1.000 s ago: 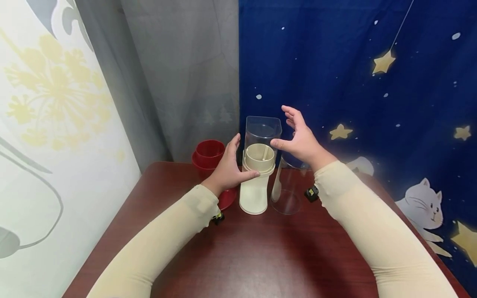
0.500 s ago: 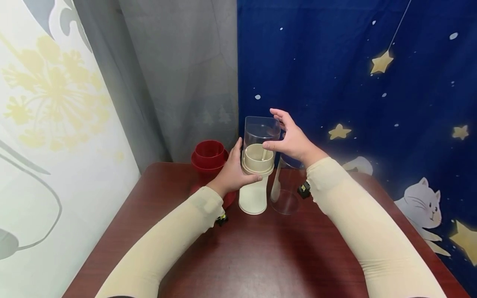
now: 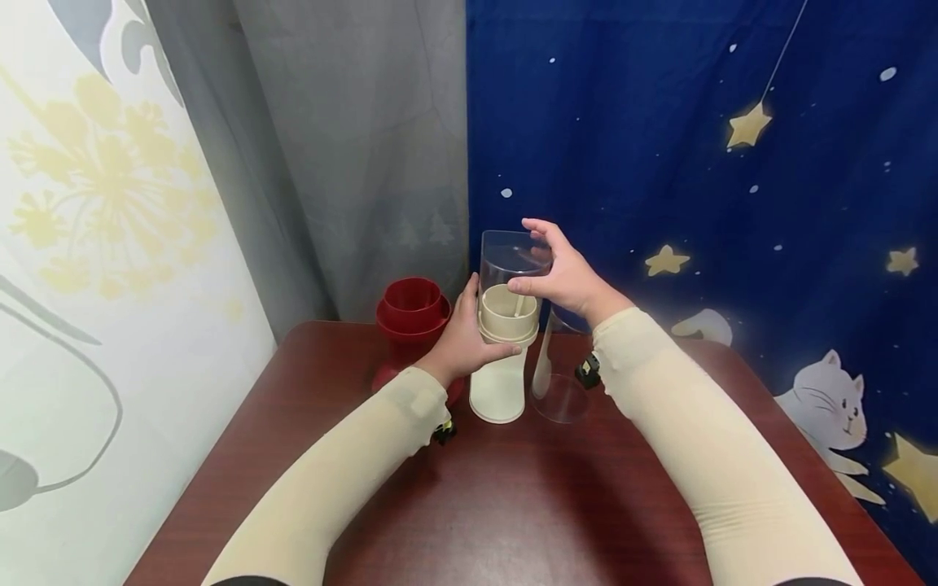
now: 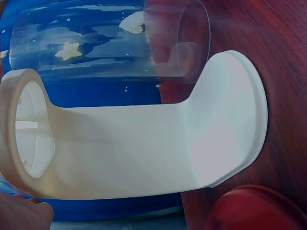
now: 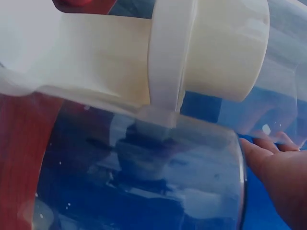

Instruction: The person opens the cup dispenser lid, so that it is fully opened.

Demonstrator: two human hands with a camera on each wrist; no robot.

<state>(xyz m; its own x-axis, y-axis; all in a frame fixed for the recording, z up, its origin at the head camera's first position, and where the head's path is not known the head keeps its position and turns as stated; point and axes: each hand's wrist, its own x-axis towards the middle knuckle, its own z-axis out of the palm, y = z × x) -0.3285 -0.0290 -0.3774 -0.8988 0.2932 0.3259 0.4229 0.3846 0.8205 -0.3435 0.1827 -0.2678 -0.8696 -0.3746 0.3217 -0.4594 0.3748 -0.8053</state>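
A cream plastic stand [image 3: 498, 395] with a flat foot, a ring collar and a short round cup stands upright mid-table. Rising behind the cup [image 3: 509, 313] is a clear plastic container [image 3: 513, 252]. My left hand [image 3: 465, 342] holds the stand's collar from the left, thumb across the front. On the other side my right hand [image 3: 564, 277] spans the clear container near its top, thumb toward me and fingertips round the back. In the right wrist view, the fingers [image 5: 268, 153] lie at the container's edge. The collar's opening [image 4: 32, 129] faces the left wrist camera.
A separate clear cylinder [image 3: 564, 399] stands close at the right of the stand. Left of it, a red piece of similar shape [image 3: 410, 309] is partly covered by my left hand. The brown table [image 3: 476, 505] meets a blue starry curtain [image 3: 623, 122] behind.
Both hands have moved inward. The right hand came left onto the clear container, and the left came slightly right against the collar. The stand has stayed in place.
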